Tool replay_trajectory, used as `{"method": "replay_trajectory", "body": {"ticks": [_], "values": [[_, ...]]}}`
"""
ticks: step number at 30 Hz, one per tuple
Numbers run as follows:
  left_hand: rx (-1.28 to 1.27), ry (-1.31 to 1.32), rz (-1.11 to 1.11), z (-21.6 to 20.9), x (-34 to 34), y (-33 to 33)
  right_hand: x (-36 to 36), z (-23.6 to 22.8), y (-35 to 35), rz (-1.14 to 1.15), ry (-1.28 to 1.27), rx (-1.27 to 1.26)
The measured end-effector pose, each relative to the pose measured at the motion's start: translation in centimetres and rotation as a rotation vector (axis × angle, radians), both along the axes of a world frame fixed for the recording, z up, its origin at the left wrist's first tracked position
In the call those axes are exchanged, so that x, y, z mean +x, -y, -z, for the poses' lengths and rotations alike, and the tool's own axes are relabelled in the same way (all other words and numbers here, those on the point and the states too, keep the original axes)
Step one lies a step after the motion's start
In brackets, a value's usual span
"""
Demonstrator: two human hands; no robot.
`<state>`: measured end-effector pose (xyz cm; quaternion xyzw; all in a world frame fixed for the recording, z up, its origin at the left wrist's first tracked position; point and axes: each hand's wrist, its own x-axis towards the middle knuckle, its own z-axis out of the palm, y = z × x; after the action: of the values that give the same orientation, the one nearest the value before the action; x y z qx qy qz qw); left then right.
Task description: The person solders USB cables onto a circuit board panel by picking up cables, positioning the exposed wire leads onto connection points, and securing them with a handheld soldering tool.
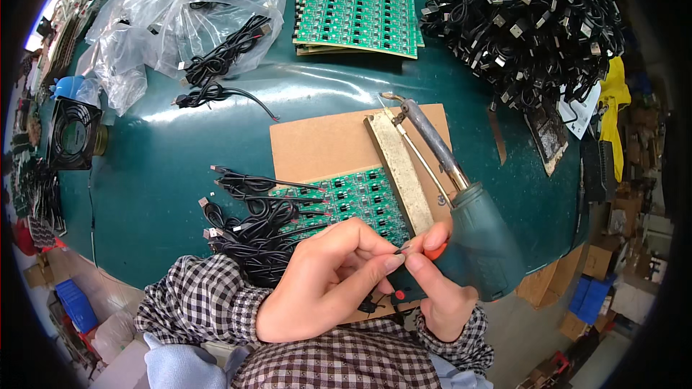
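My left hand [324, 277] is closed, with thumb and forefinger pinching a thin dark cable end [398, 251]. My right hand [443, 292] meets it fingertip to fingertip and is wrapped round the grip of a teal soldering gun [490, 245], beside its orange trigger [436, 251]. The gun's metal barrel [432, 133] points away over a long pale metal bar [400, 173]. Under and beyond my hands lies a green circuit board panel [346, 198] on a brown board [317, 144]. Black USB cables [267, 227] lie along its left side, some with red-tipped ends over the panel.
A large heap of black USB cables [533, 25] covers the far right. Stacked circuit board panels [357, 14] stand at the back middle. Clear plastic bags [194, 7] and loose cable bundles [227, 50] lie far left. A small black fan [74, 133] stands at the left edge.
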<state>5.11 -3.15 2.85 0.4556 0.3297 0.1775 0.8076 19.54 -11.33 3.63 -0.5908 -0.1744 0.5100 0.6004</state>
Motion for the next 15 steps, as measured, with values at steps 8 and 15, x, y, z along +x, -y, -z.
{"method": "replay_trajectory", "body": {"ticks": [8,15], "values": [[0.095,-0.233,-0.006,-4.1,-2.6,-4.7,0.5,-1.3,1.4,0.135,0.22,-0.028],[0.446,-0.407,0.092,1.4,-0.3,-8.3,3.0,-0.7,2.6,0.033,0.193,0.209]]}}
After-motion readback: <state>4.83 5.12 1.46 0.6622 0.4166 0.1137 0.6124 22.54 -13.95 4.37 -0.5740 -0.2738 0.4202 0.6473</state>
